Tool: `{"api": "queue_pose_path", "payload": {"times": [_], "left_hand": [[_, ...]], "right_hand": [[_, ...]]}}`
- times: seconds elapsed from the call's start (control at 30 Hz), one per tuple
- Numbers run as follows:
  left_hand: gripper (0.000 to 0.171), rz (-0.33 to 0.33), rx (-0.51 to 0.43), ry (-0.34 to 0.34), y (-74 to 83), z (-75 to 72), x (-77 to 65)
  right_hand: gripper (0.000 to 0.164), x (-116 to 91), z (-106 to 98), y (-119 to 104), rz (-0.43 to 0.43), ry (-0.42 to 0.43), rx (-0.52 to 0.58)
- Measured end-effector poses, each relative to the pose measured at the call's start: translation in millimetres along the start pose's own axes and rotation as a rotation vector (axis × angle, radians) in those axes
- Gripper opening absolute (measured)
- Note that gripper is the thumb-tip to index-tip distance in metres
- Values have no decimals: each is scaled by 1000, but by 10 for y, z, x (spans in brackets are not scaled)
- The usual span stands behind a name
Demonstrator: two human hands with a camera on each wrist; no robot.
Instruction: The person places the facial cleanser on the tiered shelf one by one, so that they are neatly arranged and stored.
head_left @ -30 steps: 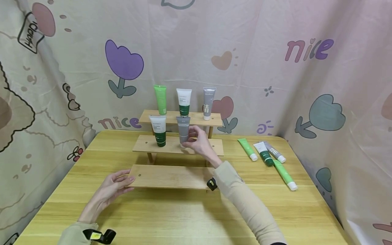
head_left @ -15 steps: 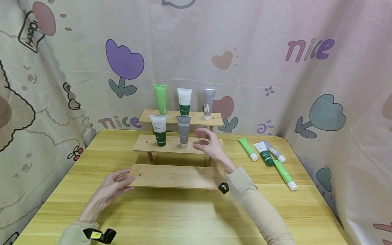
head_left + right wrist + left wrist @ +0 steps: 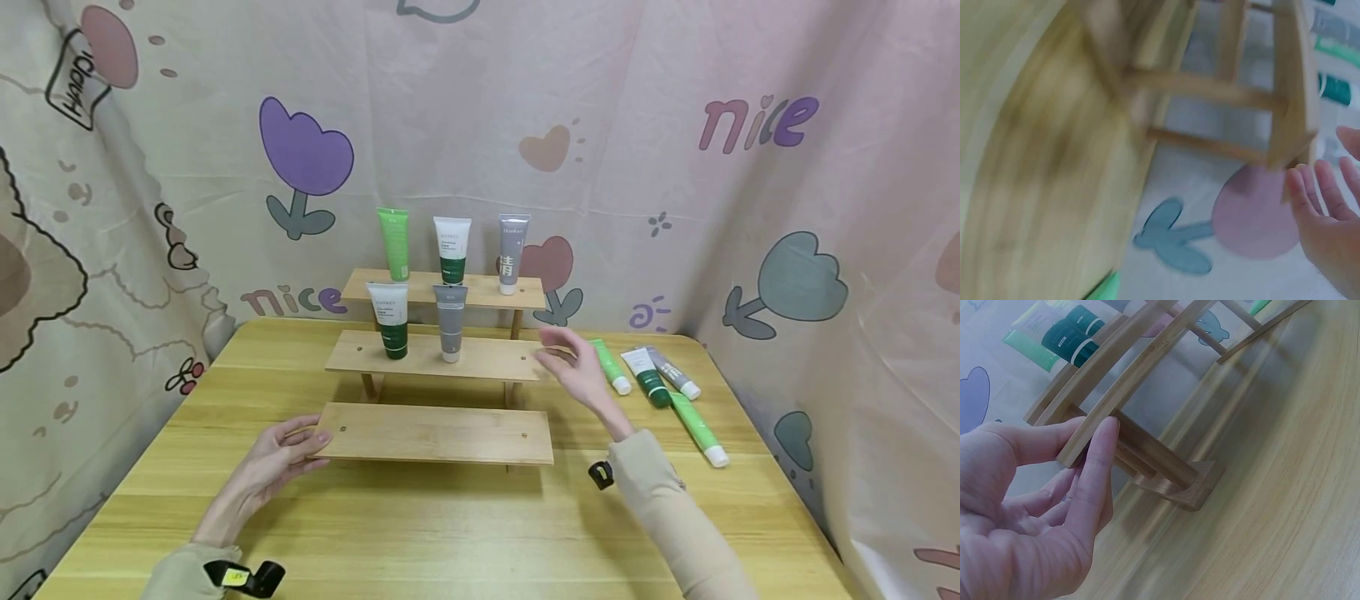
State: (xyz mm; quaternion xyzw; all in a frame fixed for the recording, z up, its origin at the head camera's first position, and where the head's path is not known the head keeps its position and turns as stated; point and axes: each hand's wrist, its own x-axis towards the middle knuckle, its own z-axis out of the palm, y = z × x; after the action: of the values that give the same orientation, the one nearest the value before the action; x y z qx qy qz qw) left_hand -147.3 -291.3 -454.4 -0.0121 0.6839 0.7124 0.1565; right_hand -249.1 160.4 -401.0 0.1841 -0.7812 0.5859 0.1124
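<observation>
My left hand (image 3: 281, 458) pinches the left end of the lowest step of a three-tier wooden display stand (image 3: 442, 433); in the left wrist view the thumb and fingers (image 3: 1094, 469) grip its edge. My right hand (image 3: 573, 367) holds nothing, its fingers loosely bent beside the right end of the middle step. On that step stand a white-and-green tube (image 3: 390, 321) and a grey tube (image 3: 451, 323), both upright on their caps. The top step bears a green tube (image 3: 393, 243), another white-and-green tube (image 3: 452, 250) and a silver-grey tube (image 3: 513, 254).
On the table's right side lie a green tube (image 3: 696, 429), a white-and-green tube (image 3: 647, 377), a grey tube (image 3: 675, 372) and another green tube (image 3: 611, 367), partly behind my right hand. A printed curtain (image 3: 615, 75) hangs close behind the wooden table (image 3: 420, 533).
My right hand has let go of the grey tube on the middle step and moved right, toward the lying tubes. The left hand has stayed on the lowest step.
</observation>
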Motion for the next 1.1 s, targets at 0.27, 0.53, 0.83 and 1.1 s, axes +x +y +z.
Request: {"api": "queue_pose_path", "payload": {"times": [0.27, 0.53, 0.83, 1.1], "left_hand": [[77, 0, -6, 6, 2, 8, -3], [75, 5, 1, 12, 0, 13, 1], [74, 6, -10, 16, -11, 2, 10], [76, -3, 2, 10, -16, 4, 6]], "right_hand": [[36, -102, -305, 289, 60, 96, -73], [37, -211, -566, 551, 124, 119, -260], [46, -288, -764, 737, 215, 35, -468], [51, -321, -811, 796, 258, -18, -547]]}}
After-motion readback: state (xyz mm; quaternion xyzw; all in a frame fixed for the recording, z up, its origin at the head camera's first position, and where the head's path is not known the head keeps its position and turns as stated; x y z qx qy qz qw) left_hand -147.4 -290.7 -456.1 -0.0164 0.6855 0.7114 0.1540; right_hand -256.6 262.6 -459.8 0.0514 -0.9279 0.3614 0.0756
